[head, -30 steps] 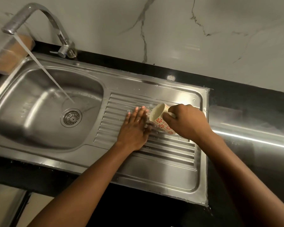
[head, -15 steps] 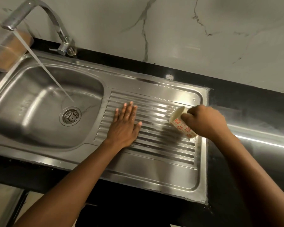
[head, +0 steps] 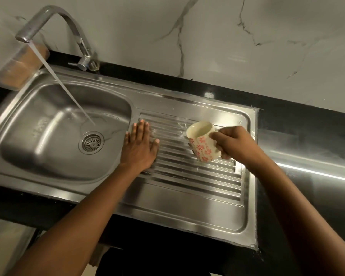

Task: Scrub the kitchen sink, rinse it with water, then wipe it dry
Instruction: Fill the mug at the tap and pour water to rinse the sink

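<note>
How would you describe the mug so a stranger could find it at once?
Start at the steel sink and go to its ribbed drainboard on the right. Above its far right part, the right hand holds a tilted mug. It is cream with red flowers, the only patterned thing there.

cream mug [head: 202,146], red flowers; steel sink [head: 187,212]; black counter [head: 297,120]

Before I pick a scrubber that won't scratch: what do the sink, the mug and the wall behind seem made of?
Sink: stainless steel, brushed satin finish, judging by its streaky grey reflections. Mug: probably glazed ceramic, cream with red flowers and a glossy rim. Wall: polished marble or marble-look tile, white with grey veins; which one, I cannot tell.
</note>
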The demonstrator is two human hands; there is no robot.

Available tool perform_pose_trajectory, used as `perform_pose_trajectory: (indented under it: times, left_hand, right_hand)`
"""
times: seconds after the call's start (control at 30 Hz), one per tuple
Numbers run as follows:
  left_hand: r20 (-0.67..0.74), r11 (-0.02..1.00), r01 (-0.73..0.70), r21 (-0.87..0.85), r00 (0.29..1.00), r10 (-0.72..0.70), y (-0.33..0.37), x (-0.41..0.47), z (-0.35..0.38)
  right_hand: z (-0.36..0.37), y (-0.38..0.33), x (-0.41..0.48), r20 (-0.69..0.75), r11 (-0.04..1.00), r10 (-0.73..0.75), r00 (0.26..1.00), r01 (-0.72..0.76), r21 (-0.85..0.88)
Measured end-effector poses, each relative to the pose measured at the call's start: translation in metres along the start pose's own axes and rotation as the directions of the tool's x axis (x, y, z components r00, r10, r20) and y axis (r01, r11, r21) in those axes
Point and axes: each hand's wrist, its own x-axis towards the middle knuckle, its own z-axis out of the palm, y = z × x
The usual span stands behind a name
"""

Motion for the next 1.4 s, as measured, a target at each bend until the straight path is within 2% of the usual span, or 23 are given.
perform_pose_trajectory:
  times: [0.07,0.17,0.23,0.33,0.47,0.57,0.7,0.8,0.93,1.03,1.1,1.23,1.3,1.4]
  left_hand:
    - [0.010,0.999,0.053,-0.005,0.999,-0.053,-0.007,-0.010,0.000]
    - [0.004,1.000,0.014,0.003,1.000,-0.014,-0.001,-0.035,0.007]
    - [-0.001,0.997,-0.081,0.004,0.997,0.081,0.016,-0.058,0.014]
    - [0.028,0.958,-0.284,-0.027,0.958,0.285,0.055,-0.090,0.030]
    - [0.127,0.816,-0.579,0.010,0.810,0.573,0.106,-0.121,0.054]
    - [0.183,0.780,-0.625,0.021,0.770,0.611,0.120,-0.129,0.059]
    - [0.161,0.804,-0.592,0.062,0.801,0.577,0.104,-0.130,0.063]
    - [0.137,0.861,-0.505,0.053,0.858,0.495,0.075,-0.131,0.057]
    - [0.113,0.969,-0.239,0.056,0.966,0.232,0.023,-0.132,0.039]
    - [0.068,0.997,-0.052,0.051,0.997,0.049,-0.015,-0.130,0.031]
    - [0.047,0.999,0.005,0.050,0.999,-0.008,-0.031,-0.127,0.028]
    - [0.058,1.000,-0.025,0.016,0.998,0.024,-0.029,-0.127,0.026]
    - [0.083,0.991,-0.130,0.023,0.988,0.128,-0.018,-0.126,0.026]
    - [0.136,0.947,-0.322,0.003,0.938,0.319,0.002,-0.122,0.028]
  right_hand:
    - [-0.012,0.012,-0.024,0.013,0.998,0.029,0.999,-0.030,0.052]
    - [-0.029,0.029,-0.060,-0.002,0.995,0.097,0.995,-0.097,-0.032]
    - [-0.040,0.038,-0.081,-0.034,0.972,0.125,0.992,-0.130,-0.196]
    - [-0.045,0.049,-0.099,-0.097,0.849,0.121,0.988,-0.154,-0.505]
    - [-0.021,0.048,-0.106,-0.135,0.631,0.058,0.989,-0.141,-0.763]
    - [0.006,0.032,-0.105,-0.093,0.575,-0.002,0.996,-0.075,-0.815]
    - [0.039,0.006,-0.101,-0.020,0.551,-0.089,0.996,0.033,-0.834]
    - [0.051,-0.003,-0.100,-0.014,0.566,-0.152,0.988,0.075,-0.821]
    - [0.050,-0.002,-0.102,-0.085,0.594,-0.213,0.973,0.060,-0.802]
    - [0.044,0.006,-0.104,-0.165,0.677,-0.177,0.970,-0.002,-0.736]
    - [0.039,0.013,-0.104,-0.229,0.758,-0.144,0.963,-0.042,-0.651]
    - [0.036,0.023,-0.107,-0.279,0.889,-0.040,0.960,-0.093,-0.448]
    - [0.041,0.021,-0.110,-0.268,0.924,-0.002,0.963,-0.101,-0.368]
    - [0.052,0.015,-0.116,-0.239,0.956,0.025,0.971,-0.093,-0.277]
